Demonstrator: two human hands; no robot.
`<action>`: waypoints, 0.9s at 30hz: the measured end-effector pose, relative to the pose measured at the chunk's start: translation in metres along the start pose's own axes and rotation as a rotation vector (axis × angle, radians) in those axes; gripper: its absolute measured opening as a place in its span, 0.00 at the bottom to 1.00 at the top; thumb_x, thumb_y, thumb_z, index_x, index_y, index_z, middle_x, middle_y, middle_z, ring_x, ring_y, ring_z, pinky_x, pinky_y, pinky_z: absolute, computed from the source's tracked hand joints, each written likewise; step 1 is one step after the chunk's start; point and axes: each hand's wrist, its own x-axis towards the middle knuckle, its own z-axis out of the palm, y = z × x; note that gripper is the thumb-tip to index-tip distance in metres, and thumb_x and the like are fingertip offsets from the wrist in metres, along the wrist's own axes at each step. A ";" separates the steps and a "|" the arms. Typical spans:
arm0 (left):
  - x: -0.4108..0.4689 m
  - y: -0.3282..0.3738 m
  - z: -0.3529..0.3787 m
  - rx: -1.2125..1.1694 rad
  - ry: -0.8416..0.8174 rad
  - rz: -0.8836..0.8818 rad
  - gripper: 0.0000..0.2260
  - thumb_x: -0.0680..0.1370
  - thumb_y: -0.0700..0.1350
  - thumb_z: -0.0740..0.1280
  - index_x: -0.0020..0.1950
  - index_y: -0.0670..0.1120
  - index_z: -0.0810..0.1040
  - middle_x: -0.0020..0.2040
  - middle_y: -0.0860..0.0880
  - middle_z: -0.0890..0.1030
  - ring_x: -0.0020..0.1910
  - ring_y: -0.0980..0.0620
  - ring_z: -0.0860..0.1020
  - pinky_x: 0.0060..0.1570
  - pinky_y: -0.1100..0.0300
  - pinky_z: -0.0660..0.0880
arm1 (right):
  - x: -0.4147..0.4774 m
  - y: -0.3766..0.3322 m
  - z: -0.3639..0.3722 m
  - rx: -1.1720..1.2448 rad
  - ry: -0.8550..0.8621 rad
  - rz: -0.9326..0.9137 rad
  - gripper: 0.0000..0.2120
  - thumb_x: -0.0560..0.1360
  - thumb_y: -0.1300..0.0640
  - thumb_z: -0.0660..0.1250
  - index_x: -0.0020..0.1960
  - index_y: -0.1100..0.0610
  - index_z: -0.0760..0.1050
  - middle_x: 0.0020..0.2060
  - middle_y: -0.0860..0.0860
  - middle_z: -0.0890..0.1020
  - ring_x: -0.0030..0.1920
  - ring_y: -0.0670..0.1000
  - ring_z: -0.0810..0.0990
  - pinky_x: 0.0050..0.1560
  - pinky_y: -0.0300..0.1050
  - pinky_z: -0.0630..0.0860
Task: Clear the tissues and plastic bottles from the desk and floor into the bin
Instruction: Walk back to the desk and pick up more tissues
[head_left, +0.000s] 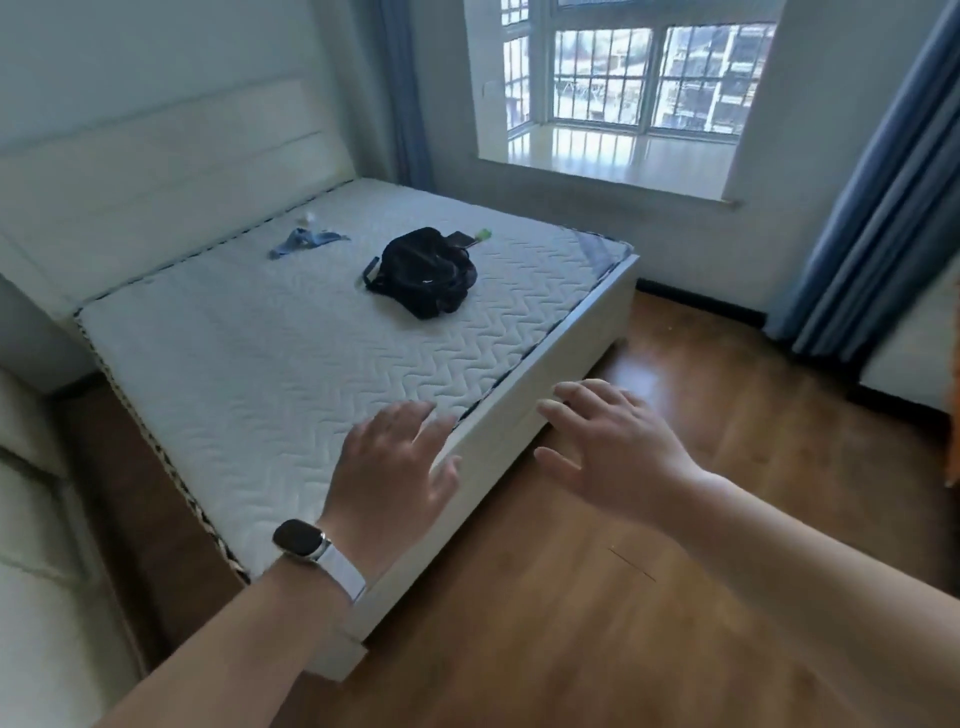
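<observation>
Left hand (389, 467), smartwatch (301, 540) at wrist: hovering at 6 o'clock, fingers spread, holding nothing. Right hand (613, 452): likewise splayed, empty. Black backpack (423, 273) lying on bare mattress (260, 364), 12 o'clock. Tissues, bottles, bin: none showing.

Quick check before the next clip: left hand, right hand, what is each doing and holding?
Left hand: open, fingers spread, holding nothing.
Right hand: open, fingers spread, holding nothing.
</observation>
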 end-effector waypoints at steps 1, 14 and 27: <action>0.013 0.007 0.004 -0.006 -0.004 0.028 0.20 0.75 0.54 0.59 0.63 0.48 0.77 0.61 0.47 0.79 0.60 0.43 0.76 0.55 0.46 0.75 | -0.004 0.012 -0.001 -0.008 0.000 0.044 0.26 0.73 0.37 0.57 0.63 0.51 0.76 0.60 0.50 0.79 0.62 0.55 0.76 0.58 0.52 0.74; 0.189 0.069 0.093 -0.156 -0.079 0.315 0.20 0.77 0.55 0.61 0.67 0.49 0.76 0.66 0.49 0.77 0.67 0.46 0.73 0.62 0.46 0.71 | -0.003 0.144 0.006 -0.038 0.069 0.433 0.25 0.73 0.39 0.57 0.63 0.52 0.76 0.61 0.51 0.78 0.62 0.55 0.75 0.56 0.55 0.75; 0.431 0.099 0.170 -0.358 -0.021 0.650 0.19 0.78 0.56 0.59 0.65 0.50 0.76 0.66 0.51 0.77 0.66 0.48 0.72 0.62 0.51 0.69 | 0.104 0.288 -0.020 -0.140 0.018 0.743 0.28 0.75 0.38 0.53 0.69 0.51 0.72 0.69 0.52 0.72 0.70 0.54 0.67 0.67 0.55 0.64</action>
